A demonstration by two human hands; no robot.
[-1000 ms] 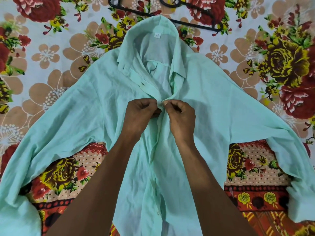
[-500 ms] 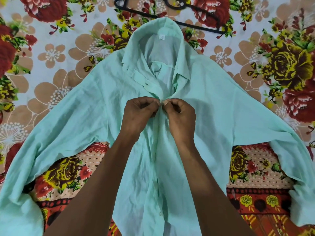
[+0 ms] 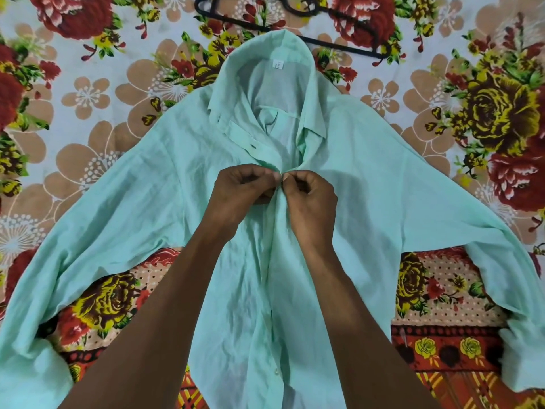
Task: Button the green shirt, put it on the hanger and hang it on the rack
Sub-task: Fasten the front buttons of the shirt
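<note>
I see a black hanger [image 3: 298, 28] on the flowered bedsheet [image 3: 88, 93], just past the collar of the wrinkled, thin green shirt [image 3: 398, 187] spread flat with sleeves out. My left hand [image 3: 241, 193] and right hand [image 3: 309, 199] both pinch the shirt's front edges together below the open collar, knuckles hiding the button.

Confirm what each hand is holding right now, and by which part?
Both grip the green shirt at its front placket below the collar: left hand pinches one edge, right hand the other.
</note>
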